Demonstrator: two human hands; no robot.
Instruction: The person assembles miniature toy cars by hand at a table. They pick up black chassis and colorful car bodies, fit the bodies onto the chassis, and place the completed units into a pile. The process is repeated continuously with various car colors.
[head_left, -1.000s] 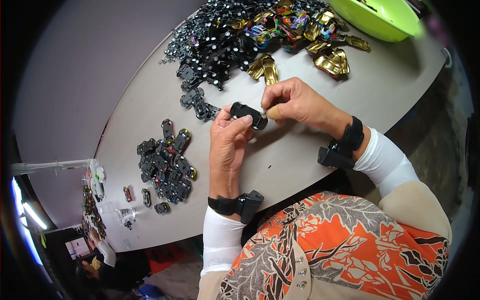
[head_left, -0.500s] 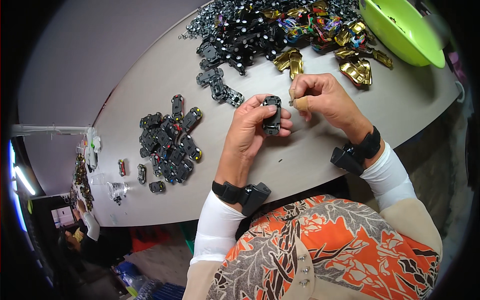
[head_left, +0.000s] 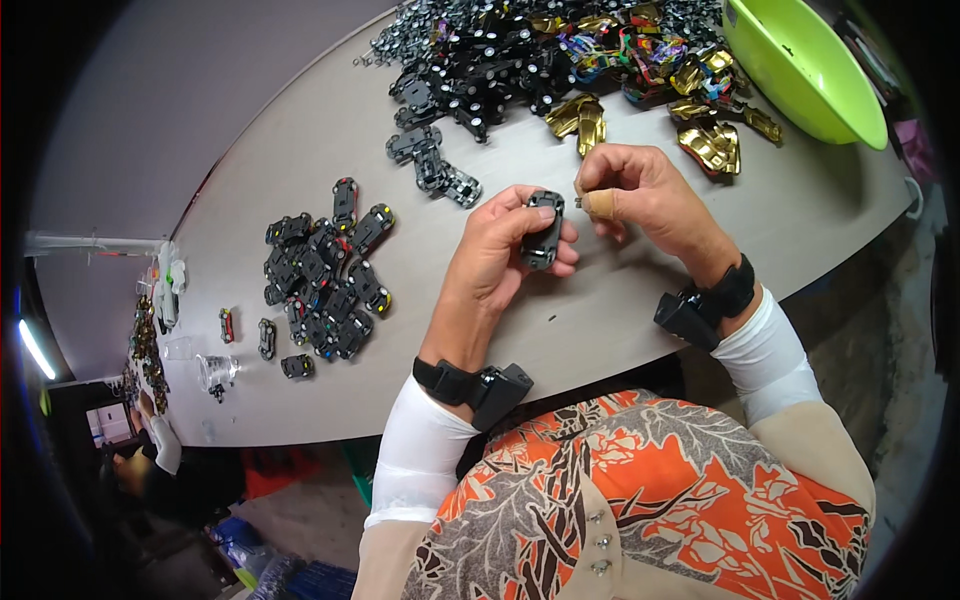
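Note:
My left hand (head_left: 492, 245) is closed around a toy car (head_left: 541, 247), its black underside facing up and the thumb lying across it. Just right of the car, my right hand (head_left: 640, 195) pinches a tiny dark metallic piece (head_left: 579, 203) between thumb and forefinger; the piece is too small to name. Tape wraps a finger or thumb of that hand. The piece and the car are a small gap apart. On the table below the hands lies a small dark sliver (head_left: 551, 318).
Left of my hands lies a heap of toy cars (head_left: 325, 275), mostly underside up. At the back are piled black chassis (head_left: 490, 85), gold car shells (head_left: 712, 145) and small metallic parts (head_left: 395, 40). A green bowl (head_left: 850, 110) stands far right. A clear cup (head_left: 217, 373) and a co-worker (head_left: 150, 460) are far left.
The whole view has shifted slightly. Both hands keep the same grips, and the right fingertips are a little nearer to the toy car.

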